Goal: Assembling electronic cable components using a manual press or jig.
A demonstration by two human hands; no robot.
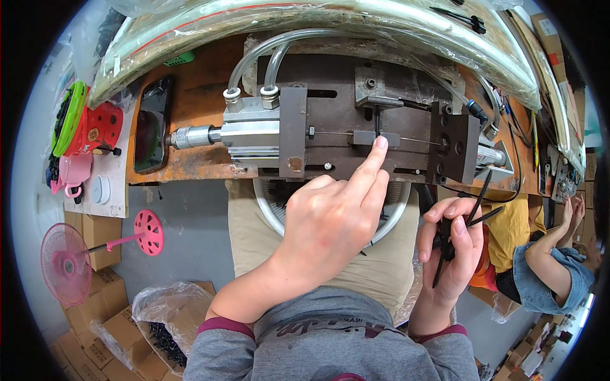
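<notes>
Two hands at work over a metal jig (381,127) bolted on the orange-brown counter (190,101). L hand (330,222) is mostly clenched w/ index finger stretched out toward 1 o'clock, its tip pressing the small grey block (375,138) on the thin rod (337,133) at jig centre. That rod's long axis runs 9-to-3 o'clock, level across the jig, passing thru the block & on toward the dark end plate (454,149) at 3 o'clock.

R hand (451,244), low at 4 o'clock from the jig, is closed around a bundle of black cable ties (454,232). Bundle's long axis goes approx 7-to-1 o'clock: lower tips poke out under the palm, upper ends fan out toward the end plate, not touching it as far as I can tell.

At 9 o'clock of the jig sits a silver pneumatic cylinder (248,133), axis also 9-to-3, w/ two clear hoses (279,44) arching up toward 12. White round basin (273,203) under the counter edge, partly hidden by L hand. Black phone (152,124) lies at far 9 o'clock on the counter; pink fan (67,263) on the floor at 8 o'clock. Another person's arm in a denim sleeve (546,273) at 4 o'clock, well apart.
</notes>
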